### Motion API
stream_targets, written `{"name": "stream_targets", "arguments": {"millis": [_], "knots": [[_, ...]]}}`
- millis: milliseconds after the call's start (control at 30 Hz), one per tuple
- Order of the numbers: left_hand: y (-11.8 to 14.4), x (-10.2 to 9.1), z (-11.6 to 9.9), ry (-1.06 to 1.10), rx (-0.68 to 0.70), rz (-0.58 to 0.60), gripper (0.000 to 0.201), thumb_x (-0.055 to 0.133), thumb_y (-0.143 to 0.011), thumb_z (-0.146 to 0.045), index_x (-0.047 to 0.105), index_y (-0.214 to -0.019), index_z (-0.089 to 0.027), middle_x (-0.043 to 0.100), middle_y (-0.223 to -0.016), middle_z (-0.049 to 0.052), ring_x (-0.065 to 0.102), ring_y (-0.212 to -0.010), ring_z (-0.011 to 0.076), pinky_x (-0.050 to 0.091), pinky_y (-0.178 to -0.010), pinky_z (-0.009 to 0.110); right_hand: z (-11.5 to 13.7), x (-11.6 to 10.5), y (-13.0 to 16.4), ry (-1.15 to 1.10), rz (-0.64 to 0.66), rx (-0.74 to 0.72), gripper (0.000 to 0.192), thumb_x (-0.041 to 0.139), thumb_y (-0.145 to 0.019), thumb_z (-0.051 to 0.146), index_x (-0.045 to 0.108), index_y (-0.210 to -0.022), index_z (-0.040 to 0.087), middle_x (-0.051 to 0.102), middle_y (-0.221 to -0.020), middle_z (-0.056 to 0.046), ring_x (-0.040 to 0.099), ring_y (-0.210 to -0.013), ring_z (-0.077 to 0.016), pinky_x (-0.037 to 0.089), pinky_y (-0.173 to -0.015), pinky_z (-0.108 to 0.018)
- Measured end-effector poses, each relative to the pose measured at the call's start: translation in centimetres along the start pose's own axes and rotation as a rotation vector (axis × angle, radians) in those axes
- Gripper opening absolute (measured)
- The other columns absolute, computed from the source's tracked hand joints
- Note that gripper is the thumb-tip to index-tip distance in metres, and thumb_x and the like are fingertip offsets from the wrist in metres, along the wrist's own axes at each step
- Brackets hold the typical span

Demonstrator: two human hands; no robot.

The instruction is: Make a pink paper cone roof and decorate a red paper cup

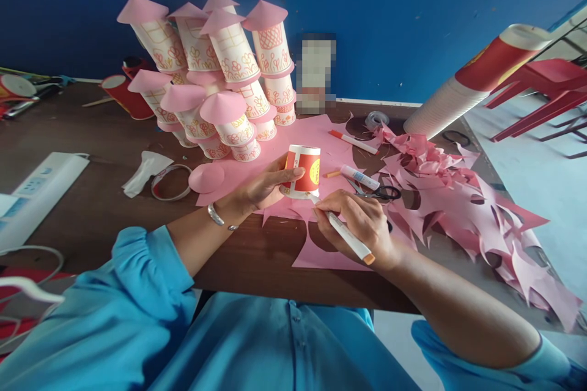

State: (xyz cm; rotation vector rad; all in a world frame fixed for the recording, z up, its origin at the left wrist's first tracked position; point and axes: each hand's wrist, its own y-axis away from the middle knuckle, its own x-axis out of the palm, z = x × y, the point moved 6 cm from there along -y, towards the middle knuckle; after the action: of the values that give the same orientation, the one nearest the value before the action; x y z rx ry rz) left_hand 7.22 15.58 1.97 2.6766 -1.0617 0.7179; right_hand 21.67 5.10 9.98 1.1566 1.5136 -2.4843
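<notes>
A dark brown table (257,263) stands against a blue wall (389,0), strewn with pink scraps (495,208) beside pink-roofed towers (236,61). Above it, the left hand's (268,186) grip is clamped on a white-rimmed red paper cup (307,162) with a yellow emblem; the right hand's (358,220) grip is wrapped round a white marker (346,235), tip near the cup's lower edge.

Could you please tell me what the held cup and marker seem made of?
Cup: probably smooth paper or card, given its printed red-and-yellow wall; any coating is unclear.
Marker: likely rigid plastic, given its straight, smooth white barrel and orange end.
</notes>
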Motion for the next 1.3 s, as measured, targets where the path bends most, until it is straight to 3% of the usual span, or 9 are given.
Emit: {"name": "stream_targets", "arguments": {"millis": [567,933,1300], "knots": [[-0.05,0.03,-0.01,0.002,0.004,-0.018,0.042,0.089,-0.09,-0.045,0.08,-0.126,-0.025,0.08,-0.106,0.004,0.073,-0.097,0.0212,0.057,-0.088,0.033,0.18,-0.15,-0.11,0.03,0.009,0.015,0.018,0.063,-0.104,0.009,0.058,-0.095,0.024,0.072,-0.071,0.004,0.065,-0.052,-0.0102,0.046,-0.049,-0.024],[-0.06,0.14,-0.07,-0.011,0.023,0.006,0.04,0.087,-0.092,-0.045,0.08,-0.124,-0.023,0.08,-0.107,0.006,0.073,-0.096,0.0212,0.058,-0.089,0.034,0.12,0.03,0.09,0.004,0.005,0.005,0.019,0.066,-0.1,0.007,0.058,-0.098,0.024,0.074,-0.073,0.004,0.07,-0.057,-0.0125,0.051,-0.054,-0.023],[-0.08,0.33,-0.18,-0.001,-0.004,-0.023,0.044,0.091,-0.088,-0.045,0.079,-0.124,-0.023,0.08,-0.105,0.004,0.073,-0.098,0.0227,0.056,-0.09,0.035,0.22,-0.19,-0.15,0.055,0.012,0.02,0.021,0.062,-0.101,0.007,0.055,-0.092,0.024,0.071,-0.069,0.005,0.065,-0.052,-0.0101,0.045,-0.05,-0.025]]}}
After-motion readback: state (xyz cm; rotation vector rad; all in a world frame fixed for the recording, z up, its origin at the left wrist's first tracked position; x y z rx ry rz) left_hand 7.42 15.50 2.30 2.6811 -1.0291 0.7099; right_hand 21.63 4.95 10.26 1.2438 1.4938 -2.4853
